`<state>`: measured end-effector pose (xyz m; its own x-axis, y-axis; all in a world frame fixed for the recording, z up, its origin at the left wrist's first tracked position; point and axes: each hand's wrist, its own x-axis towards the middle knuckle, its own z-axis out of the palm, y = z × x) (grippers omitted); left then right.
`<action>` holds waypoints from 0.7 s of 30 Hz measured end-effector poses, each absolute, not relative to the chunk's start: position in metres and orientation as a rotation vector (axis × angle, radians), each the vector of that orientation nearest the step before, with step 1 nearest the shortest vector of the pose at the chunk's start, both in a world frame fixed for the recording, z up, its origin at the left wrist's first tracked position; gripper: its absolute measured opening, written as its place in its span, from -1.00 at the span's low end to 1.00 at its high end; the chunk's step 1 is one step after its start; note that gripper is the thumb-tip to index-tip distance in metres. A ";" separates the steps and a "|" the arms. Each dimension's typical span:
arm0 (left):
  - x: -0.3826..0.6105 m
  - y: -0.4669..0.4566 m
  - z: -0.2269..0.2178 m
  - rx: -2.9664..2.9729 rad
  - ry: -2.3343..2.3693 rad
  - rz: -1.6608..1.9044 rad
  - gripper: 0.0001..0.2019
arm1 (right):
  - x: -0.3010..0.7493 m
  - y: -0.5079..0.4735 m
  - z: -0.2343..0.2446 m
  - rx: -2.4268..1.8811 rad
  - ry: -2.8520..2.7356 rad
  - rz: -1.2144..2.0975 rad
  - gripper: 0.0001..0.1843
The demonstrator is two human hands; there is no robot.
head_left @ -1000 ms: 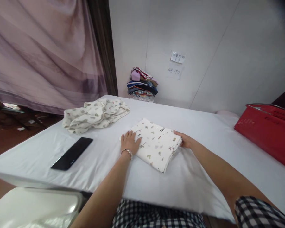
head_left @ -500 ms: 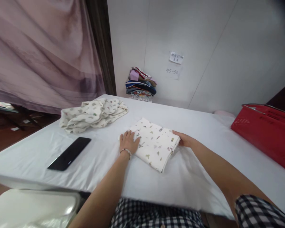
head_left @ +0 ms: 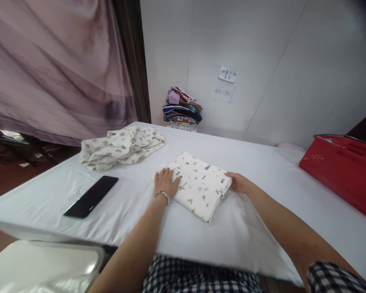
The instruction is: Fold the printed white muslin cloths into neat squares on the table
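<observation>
Folded cloth (head_left: 199,189), left hand (head_left: 166,184) spread flat, right hand (head_left: 238,182) pinching its corner, farther out than before

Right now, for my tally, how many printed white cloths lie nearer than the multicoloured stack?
2: the folded cloth, touched by the left hand and right hand; the rumpled cloth, beyond the black slab. Folds could hide more.

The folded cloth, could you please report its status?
Left hand flat on folded cloth, left side. Right hand at its right edge, grip unclear. Folded cloth lying on table. Phone and crumpled cloth leftward, both apart from it.
</observation>
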<state>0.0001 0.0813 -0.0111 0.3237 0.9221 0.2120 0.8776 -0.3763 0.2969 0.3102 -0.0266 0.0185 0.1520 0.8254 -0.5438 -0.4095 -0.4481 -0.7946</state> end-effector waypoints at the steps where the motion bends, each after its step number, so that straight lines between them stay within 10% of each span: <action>1: 0.000 0.081 -0.011 2.452 1.676 0.531 -0.42 | 0.310 -0.026 0.018 -1.416 -0.421 1.488 -0.84; 13: 0.000 0.079 -0.008 2.430 1.671 0.507 -0.42 | 0.317 -0.020 0.020 -1.842 -0.750 1.289 -0.64; 21: 0.001 0.080 -0.011 2.436 1.674 0.520 -0.40 | 0.300 -0.020 0.034 -2.312 -1.515 0.389 -0.40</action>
